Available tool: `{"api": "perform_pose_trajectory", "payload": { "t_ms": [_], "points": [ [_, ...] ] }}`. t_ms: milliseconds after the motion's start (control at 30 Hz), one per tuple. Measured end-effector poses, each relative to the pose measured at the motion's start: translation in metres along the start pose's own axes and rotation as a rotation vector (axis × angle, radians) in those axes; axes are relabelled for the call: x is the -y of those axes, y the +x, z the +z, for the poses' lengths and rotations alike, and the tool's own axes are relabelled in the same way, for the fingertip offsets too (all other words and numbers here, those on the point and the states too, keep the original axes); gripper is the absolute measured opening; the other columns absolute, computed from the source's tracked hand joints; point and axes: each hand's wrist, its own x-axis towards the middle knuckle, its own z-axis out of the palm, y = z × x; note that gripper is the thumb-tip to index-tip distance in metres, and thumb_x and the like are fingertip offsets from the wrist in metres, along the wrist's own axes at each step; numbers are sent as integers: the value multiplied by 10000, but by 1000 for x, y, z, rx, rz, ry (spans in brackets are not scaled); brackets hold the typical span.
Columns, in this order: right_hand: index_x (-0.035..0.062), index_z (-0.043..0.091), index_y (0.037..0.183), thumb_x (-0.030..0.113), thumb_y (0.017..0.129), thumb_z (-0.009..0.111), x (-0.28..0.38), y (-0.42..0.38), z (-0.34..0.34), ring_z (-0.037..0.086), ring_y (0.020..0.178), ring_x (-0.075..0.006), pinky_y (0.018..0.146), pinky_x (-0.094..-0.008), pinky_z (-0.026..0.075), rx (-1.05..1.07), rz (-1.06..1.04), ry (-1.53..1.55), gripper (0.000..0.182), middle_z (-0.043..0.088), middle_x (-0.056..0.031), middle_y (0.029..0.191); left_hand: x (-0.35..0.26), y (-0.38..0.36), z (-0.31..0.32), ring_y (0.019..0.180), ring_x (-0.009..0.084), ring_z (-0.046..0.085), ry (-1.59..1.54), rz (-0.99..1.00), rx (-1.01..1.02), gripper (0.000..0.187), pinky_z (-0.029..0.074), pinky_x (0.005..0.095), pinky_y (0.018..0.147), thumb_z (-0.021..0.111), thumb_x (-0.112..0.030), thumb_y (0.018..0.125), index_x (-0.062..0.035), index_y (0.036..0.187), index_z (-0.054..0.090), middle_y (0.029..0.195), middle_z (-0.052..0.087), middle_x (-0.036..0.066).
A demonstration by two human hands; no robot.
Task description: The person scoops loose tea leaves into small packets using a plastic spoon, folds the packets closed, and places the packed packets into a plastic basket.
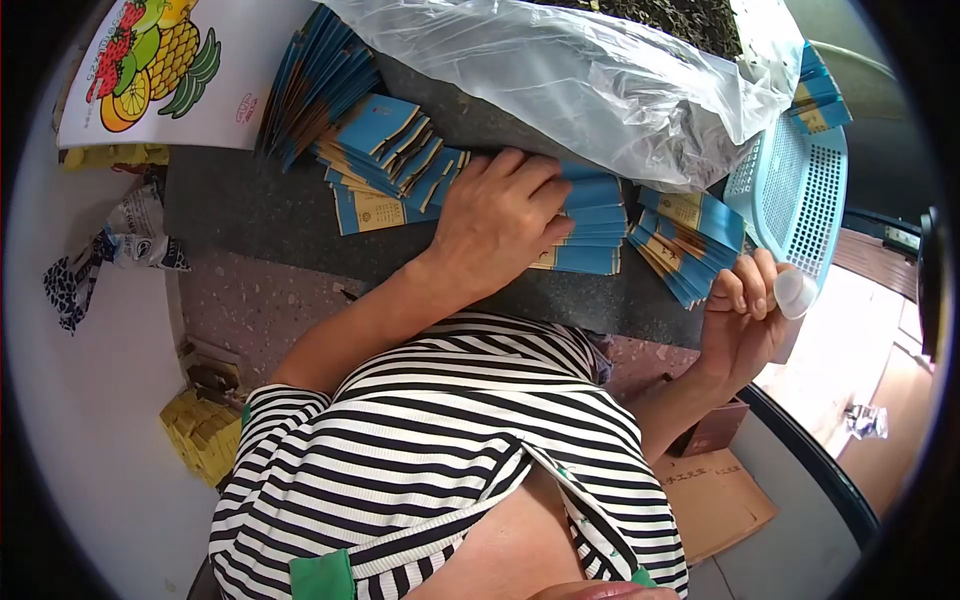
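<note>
On the dark tabletop, blue and tan packets lie in overlapping fans. My left hand (500, 218) rests on the middle of them, fingers bent over the packets between the left fan (385, 150) and the middle fan (597, 225). What its fingertips grip, if anything, is hidden. My right hand (742, 300) is raised at the table's right edge, its fingers closed round a small white cup (795, 292). Just left of that hand lies another fan of packets (690, 240). Above the packets, a clear plastic bag (600, 90) holds dark dried leaves (670, 22).
A light blue basket (825, 190) stands at the right, with packets (818, 95) by its rim. A white sheet with printed fruit (200, 75) is at the upper left. Cardboard (715, 505) and a yellow box (200, 435) lie lower down.
</note>
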Motion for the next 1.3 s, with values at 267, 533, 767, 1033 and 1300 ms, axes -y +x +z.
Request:
{"api": "perform_pose_trajectory", "payload": {
  "t_ms": [267,533,767,1033,1300],
  "points": [
    [60,496,878,123,991,628,18,0,-8,464,715,-119,680,-292,390,-23,-68,95,185,420,-13,816,0,7,-7,951,232,658,74,-2,93,271,563,342,784,763,-205,797,-40,1008,718,1059,684,69],
    [52,494,900,241,1049,557,2,-4,-8,453,687,-110,654,-282,385,-20,-83,27,248,403,-4,806,1,10,-10,923,230,663,85,15,121,251,569,339,746,770,-207,793,-40,971,713,1014,672,58],
    [53,567,1042,277,1074,501,1,-6,-9,414,681,-107,652,-273,369,-20,-114,-27,235,381,7,822,-2,11,-5,852,245,656,173,66,107,126,571,353,700,681,-117,761,-38,857,663,901,621,77],
    [45,600,1223,227,1071,510,3,-19,-20,473,728,-119,679,-281,401,-17,-248,-289,253,472,3,821,-8,9,3,844,239,652,278,58,-24,149,566,343,662,645,-98,751,-55,888,685,890,624,72],
    [29,585,1223,204,1081,479,1,-21,-11,492,738,-131,690,-286,414,3,-337,-430,248,469,-23,891,-17,17,-57,799,220,676,-309,87,-251,208,526,315,646,767,25,734,-37,920,697,928,701,101]
  ]
}}
